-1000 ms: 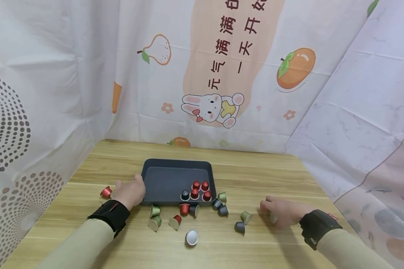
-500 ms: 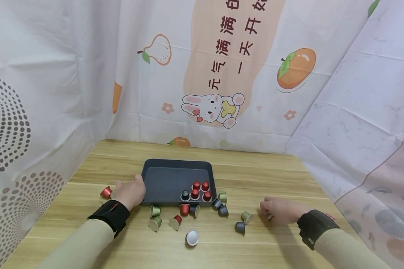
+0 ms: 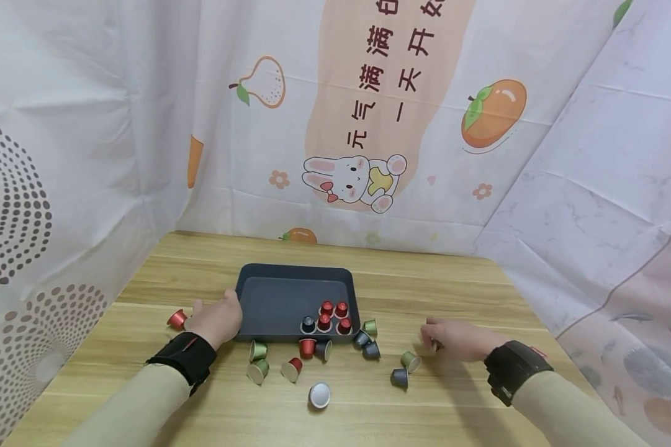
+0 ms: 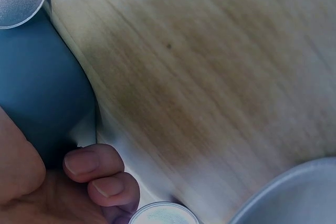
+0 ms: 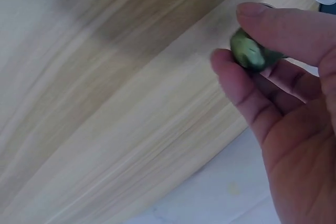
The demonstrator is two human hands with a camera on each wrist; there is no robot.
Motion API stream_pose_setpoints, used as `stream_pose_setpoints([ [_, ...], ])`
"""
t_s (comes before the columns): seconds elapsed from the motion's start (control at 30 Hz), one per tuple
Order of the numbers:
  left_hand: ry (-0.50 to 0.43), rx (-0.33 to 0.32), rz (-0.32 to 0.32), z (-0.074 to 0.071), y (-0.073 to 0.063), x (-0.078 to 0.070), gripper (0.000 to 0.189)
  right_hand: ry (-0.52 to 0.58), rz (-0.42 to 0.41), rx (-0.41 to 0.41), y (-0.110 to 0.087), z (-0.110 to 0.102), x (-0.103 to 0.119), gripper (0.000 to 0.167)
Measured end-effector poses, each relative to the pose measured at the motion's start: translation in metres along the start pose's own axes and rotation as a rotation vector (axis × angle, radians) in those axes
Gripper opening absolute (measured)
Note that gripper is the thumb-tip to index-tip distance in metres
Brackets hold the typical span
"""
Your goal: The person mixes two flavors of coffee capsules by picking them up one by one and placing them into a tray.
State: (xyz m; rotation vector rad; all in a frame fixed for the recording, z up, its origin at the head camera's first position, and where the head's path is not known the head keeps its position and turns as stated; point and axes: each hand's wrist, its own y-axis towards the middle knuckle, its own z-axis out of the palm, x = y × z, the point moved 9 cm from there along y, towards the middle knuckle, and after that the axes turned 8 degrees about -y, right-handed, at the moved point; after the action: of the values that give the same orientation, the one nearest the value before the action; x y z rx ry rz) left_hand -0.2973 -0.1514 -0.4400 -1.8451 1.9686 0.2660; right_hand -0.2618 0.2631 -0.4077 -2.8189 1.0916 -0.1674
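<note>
My right hand pinches a green coffee capsule between thumb and fingers, as the right wrist view shows. It is right of the dark baking tray, above the wooden table. My left hand holds the tray's left side; in the left wrist view, curled fingers and the thumb base lie around its dark wall. Inside the tray's near right corner stand several red capsules and a black capsule, bottoms up.
Loose capsules lie on the table: a red capsule beside the left hand, green capsules before the tray, a grey capsule and a green capsule left of the right hand. A silver-lidded capsule sits nearest.
My right hand has picked up the green capsule from the table's right side and moved left and slightly away with it. The left hand and the tray have stayed still.
</note>
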Motion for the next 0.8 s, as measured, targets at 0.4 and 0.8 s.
stream_pose_setpoints([
  [0.4, 0.022, -0.013, 0.016, 0.0, 0.001, -0.001, 0.041, 0.029, 0.06, 0.042, 0.014, -0.012, 0.004, 0.031],
  [0.8, -0.029, 0.006, -0.028, 0.003, 0.003, 0.005, 0.044, 0.045, 0.049, 0.009, 0.024, -0.022, 0.006, 0.037],
])
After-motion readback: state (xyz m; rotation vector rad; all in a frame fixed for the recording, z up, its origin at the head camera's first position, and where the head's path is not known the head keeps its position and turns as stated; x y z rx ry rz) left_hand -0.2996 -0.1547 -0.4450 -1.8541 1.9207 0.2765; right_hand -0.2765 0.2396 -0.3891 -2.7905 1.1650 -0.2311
